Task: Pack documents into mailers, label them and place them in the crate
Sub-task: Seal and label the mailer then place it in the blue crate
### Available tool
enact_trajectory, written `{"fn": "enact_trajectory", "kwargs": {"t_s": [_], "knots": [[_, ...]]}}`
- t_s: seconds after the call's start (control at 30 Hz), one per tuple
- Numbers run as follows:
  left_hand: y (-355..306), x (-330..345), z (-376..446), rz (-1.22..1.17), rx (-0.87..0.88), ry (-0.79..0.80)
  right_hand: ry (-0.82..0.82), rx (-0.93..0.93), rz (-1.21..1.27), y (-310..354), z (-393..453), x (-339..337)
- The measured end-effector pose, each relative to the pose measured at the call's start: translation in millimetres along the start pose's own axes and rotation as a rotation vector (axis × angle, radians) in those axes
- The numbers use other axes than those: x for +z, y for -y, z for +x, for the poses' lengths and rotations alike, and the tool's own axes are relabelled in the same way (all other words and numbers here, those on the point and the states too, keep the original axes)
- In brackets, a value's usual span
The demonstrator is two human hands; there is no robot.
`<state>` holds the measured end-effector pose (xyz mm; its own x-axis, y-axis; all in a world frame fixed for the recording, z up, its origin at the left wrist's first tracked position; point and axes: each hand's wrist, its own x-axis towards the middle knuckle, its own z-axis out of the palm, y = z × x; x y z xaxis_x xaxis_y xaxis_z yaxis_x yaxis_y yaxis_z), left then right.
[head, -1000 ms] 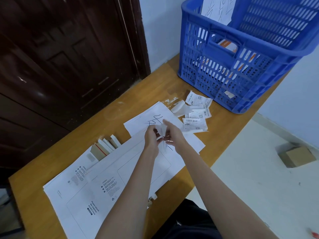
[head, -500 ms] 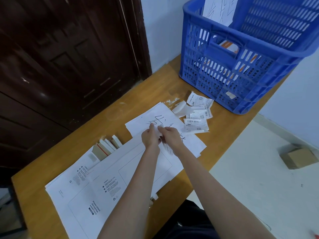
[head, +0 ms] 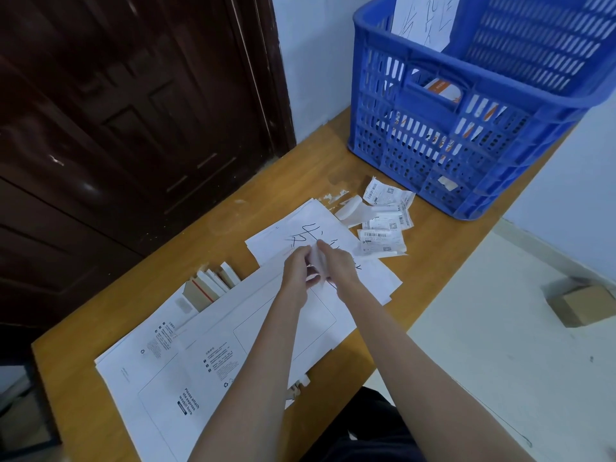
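Both hands meet over the wooden table [head: 186, 241], the left hand [head: 297, 273] and right hand [head: 338, 266] each pinching one small white label [head: 316, 261] between them. Under them lie two overlapping white mailers [head: 213, 355] and a sheet with black handwriting [head: 300, 228] (more sheets may lie beneath). Three loose barcode labels [head: 383, 225] sit near the one blue crate [head: 466, 135], which holds packed mailers.
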<state>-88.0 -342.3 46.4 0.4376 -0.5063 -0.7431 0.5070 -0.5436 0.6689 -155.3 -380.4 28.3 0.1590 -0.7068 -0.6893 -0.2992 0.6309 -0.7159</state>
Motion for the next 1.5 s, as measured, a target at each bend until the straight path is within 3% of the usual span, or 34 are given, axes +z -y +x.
{"fn": "enact_trajectory", "kwargs": {"t_s": [0.17, 0.3, 0.53, 0.63, 0.8, 0.9, 1.0, 1.17, 1.27, 1.4, 1.5], "knots": [[-6.9, 6.6, -4.3, 0.045, -0.008, -0.017, -0.113, -0.186, -0.148, -1.9, -4.9, 6.7], [-5.7, 9.7, -0.3, 0.237, 0.132, -0.147, -0.078, -0.187, -0.036, -4.0, -4.6, 14.9], [-6.2, 1.4, -7.9, -0.182, 0.014, -0.084, 0.046, 0.041, 0.434, 2.8, -5.2, 10.9], [-7.3, -1.5, -8.2, -0.219, 0.036, -0.049, 0.058, 0.067, 0.527, 5.4, -9.0, 6.7], [0.2, -12.2, 2.0, 0.175, 0.236, -0.041, 0.035, 0.05, 0.434, 10.6, -15.1, -9.6], [4.7, -16.9, 3.3, 0.272, 0.313, -0.004, 0.007, -0.005, 0.174, 11.8, -9.1, -7.8], [0.3, -14.4, 1.3, 0.322, 0.286, -0.024, -0.05, -0.162, -0.267, 6.4, -3.4, -1.7], [-7.4, -5.4, 6.0, 0.614, 0.234, -0.161, -0.083, -0.331, -0.379, 1.2, -4.8, 5.0], [-4.8, -4.2, 7.7, 0.628, 0.318, -0.152, -0.024, -0.308, -0.285, 2.2, -5.5, 7.3], [-5.2, -6.7, 8.6, 0.17, 0.177, -0.093, 0.161, -0.072, 0.216, -0.1, -4.5, 8.6], [-6.4, -6.8, 4.8, -0.127, 0.061, -0.052, 0.192, 0.037, 0.571, -4.2, -5.4, 7.7]]}}
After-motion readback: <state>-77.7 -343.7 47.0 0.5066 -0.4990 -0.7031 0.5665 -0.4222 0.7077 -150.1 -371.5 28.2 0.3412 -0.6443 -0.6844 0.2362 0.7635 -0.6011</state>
